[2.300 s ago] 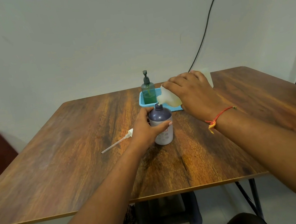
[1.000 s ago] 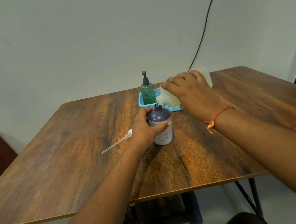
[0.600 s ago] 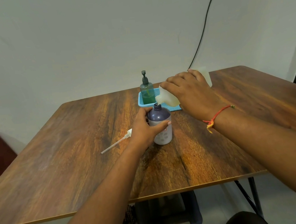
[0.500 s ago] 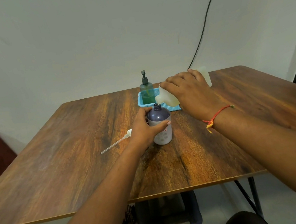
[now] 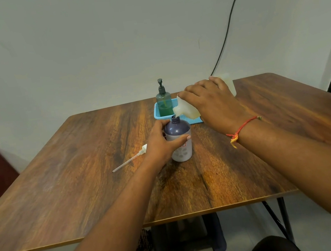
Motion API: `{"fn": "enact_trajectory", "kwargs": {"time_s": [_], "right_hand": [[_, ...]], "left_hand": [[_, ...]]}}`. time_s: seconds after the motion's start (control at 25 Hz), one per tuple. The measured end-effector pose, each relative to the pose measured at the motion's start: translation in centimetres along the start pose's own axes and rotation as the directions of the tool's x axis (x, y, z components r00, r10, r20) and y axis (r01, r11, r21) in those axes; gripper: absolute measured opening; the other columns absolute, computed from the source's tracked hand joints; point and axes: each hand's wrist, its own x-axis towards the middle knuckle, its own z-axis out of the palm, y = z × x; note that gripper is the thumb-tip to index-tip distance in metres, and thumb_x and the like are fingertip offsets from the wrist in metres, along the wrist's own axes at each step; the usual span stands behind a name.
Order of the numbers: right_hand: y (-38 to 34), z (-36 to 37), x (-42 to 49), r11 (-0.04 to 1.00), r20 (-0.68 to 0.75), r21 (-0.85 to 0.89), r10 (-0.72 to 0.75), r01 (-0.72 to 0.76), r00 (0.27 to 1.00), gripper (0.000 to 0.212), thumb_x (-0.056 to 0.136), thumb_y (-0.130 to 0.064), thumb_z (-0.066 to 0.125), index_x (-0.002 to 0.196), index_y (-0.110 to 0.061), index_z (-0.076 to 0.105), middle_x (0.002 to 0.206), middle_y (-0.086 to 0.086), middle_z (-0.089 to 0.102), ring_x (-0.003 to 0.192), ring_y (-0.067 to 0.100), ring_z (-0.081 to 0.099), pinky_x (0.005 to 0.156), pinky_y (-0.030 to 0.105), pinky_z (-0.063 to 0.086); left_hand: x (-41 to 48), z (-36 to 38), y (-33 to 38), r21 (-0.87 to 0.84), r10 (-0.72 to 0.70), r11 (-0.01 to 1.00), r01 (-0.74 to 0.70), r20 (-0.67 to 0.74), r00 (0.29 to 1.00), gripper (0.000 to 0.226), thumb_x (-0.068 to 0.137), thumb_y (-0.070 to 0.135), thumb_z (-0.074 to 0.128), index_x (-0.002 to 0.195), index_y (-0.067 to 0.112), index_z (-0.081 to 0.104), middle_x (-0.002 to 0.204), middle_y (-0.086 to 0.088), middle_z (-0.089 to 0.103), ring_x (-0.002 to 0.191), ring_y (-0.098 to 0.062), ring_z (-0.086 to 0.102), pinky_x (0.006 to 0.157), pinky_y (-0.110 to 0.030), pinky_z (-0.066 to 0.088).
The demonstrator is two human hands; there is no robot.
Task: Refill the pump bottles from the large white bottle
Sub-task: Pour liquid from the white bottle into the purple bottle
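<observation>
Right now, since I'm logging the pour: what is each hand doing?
Left hand: closed around the purple bottle, steadying it.
Right hand: closed on the white bottle, tipped over the purple one's mouth.

My right hand (image 5: 210, 101) tips the white bottle (image 5: 186, 110) over the purple bottle (image 5: 179, 142), which my left hand (image 5: 161, 145) grips upright.

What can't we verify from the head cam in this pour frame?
- Fill level in the purple bottle: opaque wall, left hand wraps it.
- Liquid stream at the large white bottle spout: too small to see.
- White bottle's body: mostly hidden by the right hand.
- Pump head top: behind the left hand.
- Blue basket interior: blocked by the green pump bottle and white bottle.
</observation>
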Motion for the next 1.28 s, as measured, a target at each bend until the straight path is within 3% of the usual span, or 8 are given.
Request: {"fn": "enact_trajectory", "kwargs": {"time_s": [0.2, 1.28], "right_hand": [[-0.01, -0.07, 0.00, 1.000, 0.010, -0.001, 0.001, -0.001, 1.000, 0.056, 0.092, -0.016, 0.064, 0.144, -0.026, 0.045, 0.142, 0.004, 0.055, 0.129, 0.031, 0.048, 0.115, 0.054, 0.026], [-0.07, -0.33, 0.17, 1.000, 0.011, -0.004, -0.012, 0.013, 1.000, 0.053, 0.091, -0.012, 0.049, 0.142, -0.025, 0.048, 0.138, 0.006, 0.058, 0.128, 0.032, 0.050, 0.115, 0.055, 0.026]], "left_hand": [[-0.02, -0.01, 0.22, 0.006, -0.015, 1.000, 0.015, 0.009, 1.000, 0.061, 0.076, 0.025, 0.087, 0.123, 0.031, 0.049, 0.114, 0.020, 0.055, 0.097, 0.007, 0.055, 0.069, -0.008, 0.045], [0.09, 0.02, 0.06, -0.002, -0.027, 1.000, 0.027, 0.006, 1.000, 0.063, 0.075, 0.025, 0.088, 0.125, 0.030, 0.049, 0.114, 0.020, 0.055, 0.100, 0.004, 0.056, 0.072, -0.012, 0.045]]}}
